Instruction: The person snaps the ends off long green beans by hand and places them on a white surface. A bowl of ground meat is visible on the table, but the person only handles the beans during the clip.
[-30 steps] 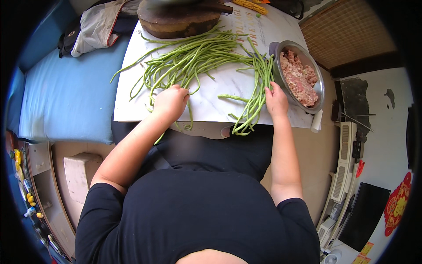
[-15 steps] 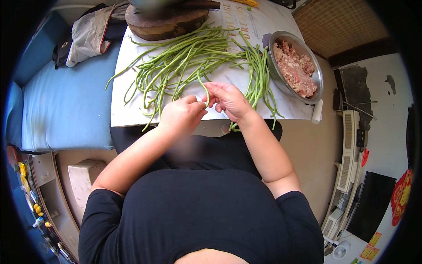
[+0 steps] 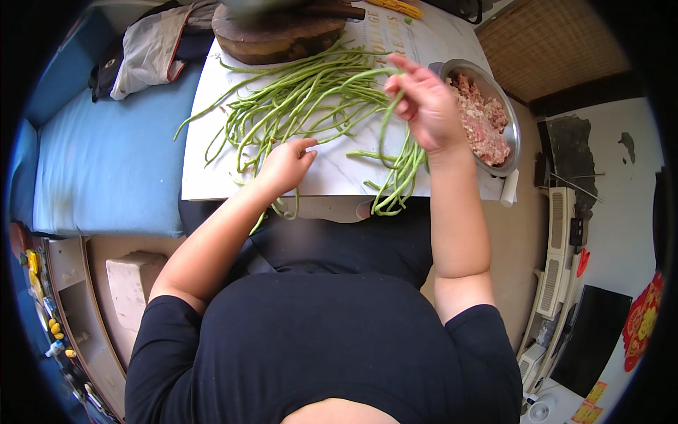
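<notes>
Long green beans (image 3: 304,92) lie in a loose, tangled pile across the white marble-patterned table (image 3: 205,169). My right hand (image 3: 427,106) is raised over the right side of the pile, with a long green bean (image 3: 383,134) pinched in its fingers and dangling down. Below it, a smaller bunch of beans (image 3: 399,177) lies by the front edge, some ends hanging over. At the near side of the main pile is my left hand (image 3: 286,166), its thumb and fingers drawn together close to a bean; whatever is between the fingertips is too small to make out.
A metal bowl (image 3: 510,159) of minced meat (image 3: 480,120) stands at the right, close beside my right forearm. A round wooden chopping board (image 3: 275,42) sits at the far left, with a blurred dark object over it. A blue sofa (image 3: 106,162) adjoins the table's left.
My hands were together over one bean near the front edge. The right hand has moved up and right with a bean; the left stays near the edge, slightly left. The view has shifted slightly.
</notes>
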The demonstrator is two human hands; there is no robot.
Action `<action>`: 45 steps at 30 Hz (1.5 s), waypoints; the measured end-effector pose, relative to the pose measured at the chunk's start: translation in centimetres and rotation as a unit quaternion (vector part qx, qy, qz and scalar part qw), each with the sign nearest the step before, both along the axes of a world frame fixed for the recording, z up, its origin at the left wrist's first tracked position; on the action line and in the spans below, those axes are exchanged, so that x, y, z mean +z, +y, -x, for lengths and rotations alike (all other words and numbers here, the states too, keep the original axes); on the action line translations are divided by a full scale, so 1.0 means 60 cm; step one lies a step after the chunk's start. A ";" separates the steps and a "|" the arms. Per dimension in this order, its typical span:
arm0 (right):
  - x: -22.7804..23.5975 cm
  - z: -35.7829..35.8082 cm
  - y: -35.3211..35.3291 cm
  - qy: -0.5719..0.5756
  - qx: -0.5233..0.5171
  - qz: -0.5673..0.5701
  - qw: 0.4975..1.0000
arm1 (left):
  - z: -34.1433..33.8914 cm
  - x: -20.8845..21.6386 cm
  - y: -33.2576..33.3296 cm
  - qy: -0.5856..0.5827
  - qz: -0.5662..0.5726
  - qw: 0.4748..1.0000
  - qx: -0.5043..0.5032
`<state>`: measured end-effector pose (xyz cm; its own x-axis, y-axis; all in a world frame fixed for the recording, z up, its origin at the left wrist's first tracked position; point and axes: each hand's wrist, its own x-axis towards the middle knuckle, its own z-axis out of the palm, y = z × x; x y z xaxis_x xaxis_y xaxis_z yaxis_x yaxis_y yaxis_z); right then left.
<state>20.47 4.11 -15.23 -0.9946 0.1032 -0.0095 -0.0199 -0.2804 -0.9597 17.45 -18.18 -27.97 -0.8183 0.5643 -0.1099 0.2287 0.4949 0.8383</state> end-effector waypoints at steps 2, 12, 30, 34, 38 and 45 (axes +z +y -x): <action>0.022 -0.010 0.005 0.060 -0.020 0.088 0.994 | 0.014 -0.014 0.002 -0.032 -0.030 0.999 0.002; -0.059 -0.064 0.017 -0.045 0.019 0.261 0.964 | 0.007 0.056 -0.011 -0.493 -0.350 0.796 0.028; -0.082 -0.078 -0.013 -0.065 -0.097 0.180 0.977 | -0.073 0.138 -0.011 -0.486 -0.240 0.805 -0.241; -0.065 -0.080 -0.004 -0.054 -0.118 0.206 0.970 | -0.085 0.120 -0.010 -0.416 -0.192 0.842 -0.284; -0.044 -0.093 0.017 -0.042 -0.055 0.208 0.976 | -0.083 0.099 -0.013 -0.434 -0.182 0.856 -0.217; 0.000 -0.146 0.004 0.072 0.178 0.213 0.958 | -0.056 0.079 -0.018 -0.548 -0.352 0.759 0.002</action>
